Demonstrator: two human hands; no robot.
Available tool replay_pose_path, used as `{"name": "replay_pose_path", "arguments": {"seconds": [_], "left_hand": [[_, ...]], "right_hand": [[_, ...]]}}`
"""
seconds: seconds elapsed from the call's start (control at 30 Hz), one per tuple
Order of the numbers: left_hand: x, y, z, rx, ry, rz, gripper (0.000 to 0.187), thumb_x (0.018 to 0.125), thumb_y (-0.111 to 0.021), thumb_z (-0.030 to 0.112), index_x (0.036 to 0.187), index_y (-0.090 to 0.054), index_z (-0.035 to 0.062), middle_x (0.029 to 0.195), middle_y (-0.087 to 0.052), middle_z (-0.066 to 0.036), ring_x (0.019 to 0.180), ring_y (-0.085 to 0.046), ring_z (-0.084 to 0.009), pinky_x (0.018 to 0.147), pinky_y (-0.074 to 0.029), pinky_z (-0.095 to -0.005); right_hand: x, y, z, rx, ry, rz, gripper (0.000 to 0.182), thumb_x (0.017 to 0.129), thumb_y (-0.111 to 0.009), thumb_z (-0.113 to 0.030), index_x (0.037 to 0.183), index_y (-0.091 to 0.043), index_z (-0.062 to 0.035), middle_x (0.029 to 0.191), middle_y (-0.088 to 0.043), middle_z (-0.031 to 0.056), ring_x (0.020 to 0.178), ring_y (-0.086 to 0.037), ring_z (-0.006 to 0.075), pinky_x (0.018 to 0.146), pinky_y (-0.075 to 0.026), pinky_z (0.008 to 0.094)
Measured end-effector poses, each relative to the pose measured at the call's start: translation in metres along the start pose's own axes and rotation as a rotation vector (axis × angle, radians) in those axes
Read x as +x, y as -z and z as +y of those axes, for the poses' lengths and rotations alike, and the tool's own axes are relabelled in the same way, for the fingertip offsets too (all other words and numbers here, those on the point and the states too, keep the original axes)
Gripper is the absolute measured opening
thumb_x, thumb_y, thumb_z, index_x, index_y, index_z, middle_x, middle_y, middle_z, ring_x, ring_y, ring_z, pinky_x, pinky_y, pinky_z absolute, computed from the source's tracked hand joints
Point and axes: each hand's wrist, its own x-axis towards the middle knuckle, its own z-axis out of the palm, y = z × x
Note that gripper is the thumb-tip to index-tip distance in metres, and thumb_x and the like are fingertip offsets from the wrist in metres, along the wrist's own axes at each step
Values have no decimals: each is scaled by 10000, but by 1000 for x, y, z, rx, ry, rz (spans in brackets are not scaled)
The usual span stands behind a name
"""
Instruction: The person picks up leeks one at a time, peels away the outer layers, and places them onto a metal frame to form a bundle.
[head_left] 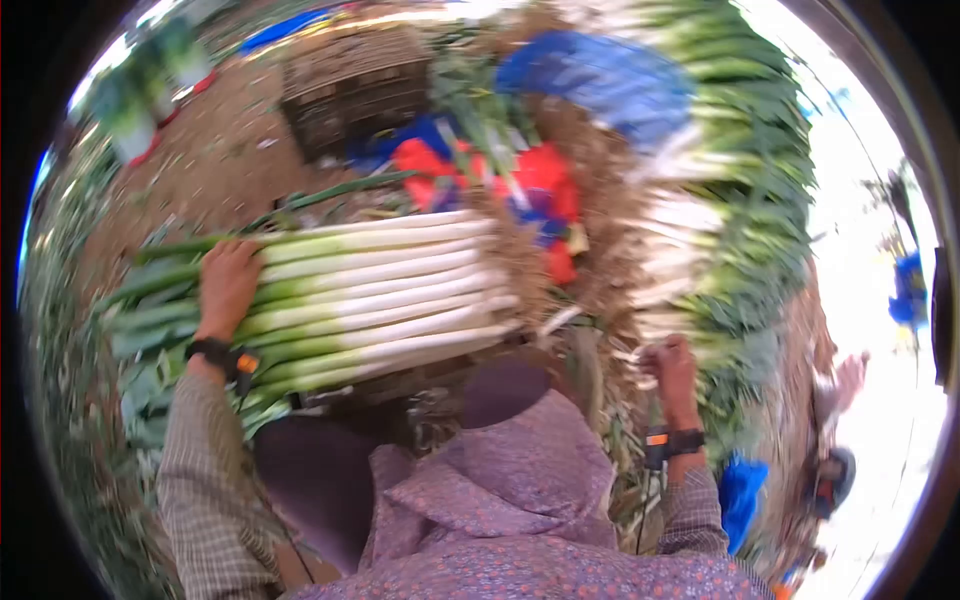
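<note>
Several leeks [380, 290] lie side by side in a row before me, green leaves to the left and white shanks toward the right, with shaggy roots. My left hand [230, 275] is on the leeks' green part at the far left edge of the row, fingers bent over a leek. To the right, my right hand [672, 365] is closed at the root end of a pale leek beside the large leek pile [690, 215]. Its fingertips are partly hidden and blurred.
A dark slatted crate [355, 90] stands at the back. Red cloth [545, 185] and a blue sheet [600, 85] lie beyond the row. Bundled leeks [130, 115] stand at far left. A blue bag [740, 500] is at lower right; another person's hand [852, 372] shows far right.
</note>
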Motion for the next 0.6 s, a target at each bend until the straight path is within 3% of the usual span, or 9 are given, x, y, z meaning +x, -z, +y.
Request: {"name": "replay_pose_path", "arguments": {"seconds": [0.03, 0.1, 0.13, 0.2, 0.3, 0.43, 0.47, 0.57, 0.6], "left_hand": [[1, -5, -7, -34, -45, 7, 223, 843, -572, 145, 1033, -667, 77, 957, -641, -130, 955, -585, -330, 869, -430, -468], [1, -19, -22, -58, -74, 22, 237, 853, -558, 148, 1040, -658, 40, 958, -644, -155, 951, -583, -365, 853, -443, -475], [1, -28, -37, -57, -81, -4, 253, 862, -560, 155, 1067, -641, 30, 1020, -638, -162, 994, -572, -367, 877, -436, -474], [6, -36, -54, 6, -23, -97, 265, 923, -530, 203, 1100, -618, 26, 1078, -618, -165, 1045, -557, -357, 917, -419, -462], [7, -39, -69, 106, -14, -212, 377, 1002, -436, 298, 1252, -564, 46, 1289, -560, -168, 1223, -476, -362, 1008, -345, -486], [9, -35, -76, 55, -19, -208, 395, 1015, -440, 273, 1250, -566, -18, 1262, -572, -204, 1215, -481, -381, 1011, -359, -466], [8, -35, -78, 48, -17, -193, 390, 1015, -442, 264, 1241, -565, -29, 1258, -570, -215, 1206, -486, -387, 1003, -368, -464], [6, -27, -78, 109, 69, -254, 430, 1031, -429, 272, 1299, -541, -44, 1316, -549, -226, 1243, -475, -387, 1057, -346, -448], [8, -25, -80, 8, 95, -290, 417, 1031, -419, 256, 1294, -547, -41, 1301, -553, -231, 1227, -481, -392, 1047, -355, -446]], "right_hand": [[-16, 23, 24, -86, -109, 37, 150, 882, -615, -133, 975, -555, -32, 942, -664, 121, 766, -679, 179, 672, -573, 301], [-56, 56, 82, -620, -62, -203, 286, 830, -653, -162, 1083, -621, -32, 1024, -673, 109, 840, -681, 188, 712, -568, 322], [-67, 69, 130, -1108, 255, -238, 412, 779, -686, -175, 1171, -644, -55, 1095, -676, 87, 902, -676, 185, 747, -560, 319], [-85, 78, 180, -1018, 181, -269, 408, 802, -690, -181, 1182, -635, -44, 1083, -685, 92, 873, -678, 168, 709, -559, 313], [-96, 71, 164, -341, -453, -75, 373, 834, -688, -193, 1171, -636, -43, 1045, -693, 80, 828, -678, 156, 667, -558, 310], [-57, 115, 224, -48, -520, 81, 335, 876, -672, -224, 1146, -638, -28, 937, -687, 50, 795, -670, 135, 638, -558, 302], [-39, 129, 261, -136, -388, 146, 316, 887, -650, -209, 1141, -639, -23, 890, -681, 48, 790, -666, 126, 640, -547, 290], [16, 141, 258, -29, -561, 365, 333, 874, -643, -206, 1151, -637, -22, 896, -690, 69, 790, -670, 156, 673, -543, 306], [37, 146, 267, -184, -499, 378, 343, 870, -638, -208, 1161, -633, -26, 901, -693, 80, 793, -674, 177, 686, -543, 318]]}}
